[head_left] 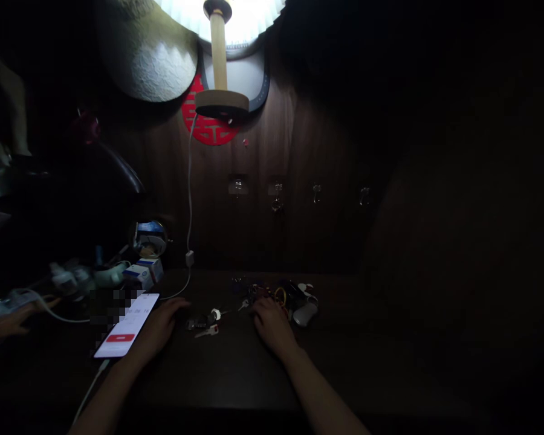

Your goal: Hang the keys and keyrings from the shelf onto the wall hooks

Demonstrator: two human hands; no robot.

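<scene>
My left hand rests on the dark tabletop, its fingers stretched to the right with nothing in them. Just right of its fingertips lies a small group of keys, some with pale heads. My right hand reaches onto the near left side of a pile of small things, palm down, fingers apart; the dim light hides the fingertips. A loose key lies close to its left side. The pile shows a yellow ring, a grey rounded fob and dark items I cannot make out.
A lit phone on a white cable lies beside my left forearm. Behind it are small boxes and bottles. Another hand shows at far left. Clear hooks line the wooden back panel; a lamp hangs above.
</scene>
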